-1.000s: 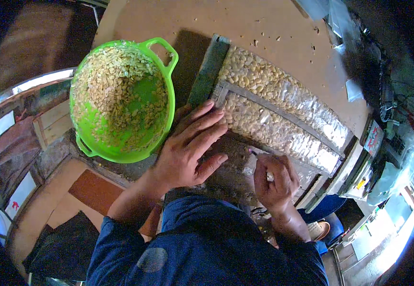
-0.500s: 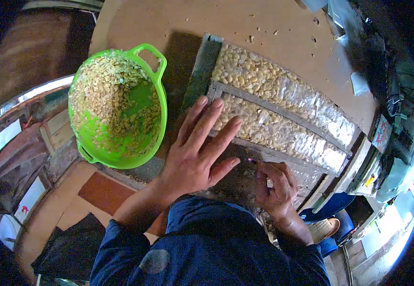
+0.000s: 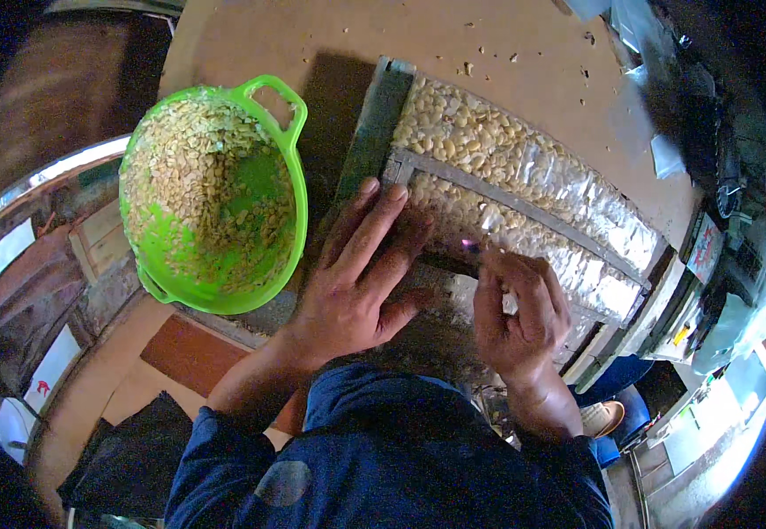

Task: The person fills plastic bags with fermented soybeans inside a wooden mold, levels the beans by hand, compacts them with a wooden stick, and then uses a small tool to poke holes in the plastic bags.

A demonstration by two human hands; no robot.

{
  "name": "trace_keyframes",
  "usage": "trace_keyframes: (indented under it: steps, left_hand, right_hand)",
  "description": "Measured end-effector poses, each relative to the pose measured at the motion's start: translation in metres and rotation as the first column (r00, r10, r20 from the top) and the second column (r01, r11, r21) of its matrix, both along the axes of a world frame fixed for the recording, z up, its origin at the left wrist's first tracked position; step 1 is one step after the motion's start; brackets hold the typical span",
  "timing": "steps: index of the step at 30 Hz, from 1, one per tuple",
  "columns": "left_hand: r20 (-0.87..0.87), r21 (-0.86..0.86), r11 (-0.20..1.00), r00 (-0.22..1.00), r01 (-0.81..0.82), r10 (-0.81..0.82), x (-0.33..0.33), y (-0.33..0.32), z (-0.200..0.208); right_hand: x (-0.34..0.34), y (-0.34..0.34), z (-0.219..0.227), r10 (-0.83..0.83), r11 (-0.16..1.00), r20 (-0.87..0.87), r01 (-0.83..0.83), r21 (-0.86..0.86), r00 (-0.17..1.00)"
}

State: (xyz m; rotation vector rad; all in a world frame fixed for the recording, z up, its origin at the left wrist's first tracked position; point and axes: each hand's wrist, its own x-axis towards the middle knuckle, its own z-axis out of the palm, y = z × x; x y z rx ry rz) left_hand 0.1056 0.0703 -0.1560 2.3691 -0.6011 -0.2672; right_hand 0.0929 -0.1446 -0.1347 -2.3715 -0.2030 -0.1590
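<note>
My left hand [image 3: 347, 304] lies spread at the left end of a wooden frame [image 3: 389, 97], its fingertips on or just over the wood. Two long strips in the frame hold flat pale pieces [image 3: 458, 123] under shiny clear plastic [image 3: 616, 229]. Over the near strip, my right hand [image 3: 524, 309] is closed in a pinch. A small pinkish-purple tip [image 3: 469, 244] shows at its fingers; I cannot make out what it belongs to. Left of the frame sits a bright green two-handled plastic basin [image 3: 301, 220], partly filled with loose pale flakes [image 3: 198, 159].
A tan tabletop [image 3: 453, 35] with scattered crumbs stretches behind the frame. Clear plastic sheets [image 3: 665, 154] lie at the far right edge. Dark cloth [image 3: 127, 463] is at lower left, and another person's shoe [image 3: 601, 418] shows at lower right.
My right hand has moved up and slightly right, bringing the small purple tip over the near strip. My left hand has shifted a little left, its fingers still spread.
</note>
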Motion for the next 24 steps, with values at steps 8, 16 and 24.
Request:
trace_keyframes:
  steps: [8, 16, 24]
  left_hand:
    - [0.022, -0.005, 1.0, 1.0, 0.004, -0.004, -0.002, 0.0, -0.004]
    - [-0.004, -0.009, 1.0, 1.0, -0.005, 0.005, -0.003, 0.0, -0.004]
    - [-0.004, -0.047, 0.999, 1.0, -0.024, 0.024, -0.007, 0.002, -0.004]
  right_hand:
    - [0.012, 0.012, -0.01, 0.016, 0.999, 0.058, -0.013, -0.052, 0.998]
    - [0.012, 0.01, -0.006, 0.054, 0.996, 0.088, -0.048, -0.075, 0.995]
    - [-0.028, -0.016, -0.004, 0.045, 0.998, 0.008, -0.045, -0.044, 0.999]
